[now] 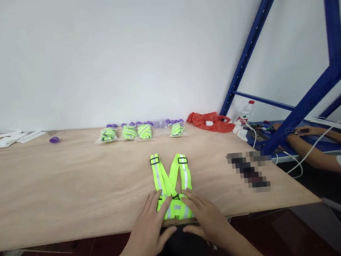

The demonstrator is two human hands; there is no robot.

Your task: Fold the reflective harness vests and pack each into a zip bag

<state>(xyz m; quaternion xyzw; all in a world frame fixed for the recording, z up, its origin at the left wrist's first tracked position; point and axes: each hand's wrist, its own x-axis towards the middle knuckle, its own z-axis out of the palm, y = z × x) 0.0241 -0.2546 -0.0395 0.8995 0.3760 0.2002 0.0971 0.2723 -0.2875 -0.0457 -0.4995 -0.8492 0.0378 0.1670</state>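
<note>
A neon yellow-green reflective vest with silver strips and black strap buckles lies at the table's front edge, its two shoulder straps pointing away from me. On its lower left side rests my left hand, fingers stretched out and thumb spread below the table edge. My right hand lies the same way on the lower right side, open, its fingertips on the fabric. Neither hand grips the vest. Part of its lower section is hidden under my fingers.
Several clear bags of folded reflective straps line the back, with purple rolls behind. A red plastic bag, a bottle and a blue metal frame stand right. Another person's arms work beyond. Papers lie left.
</note>
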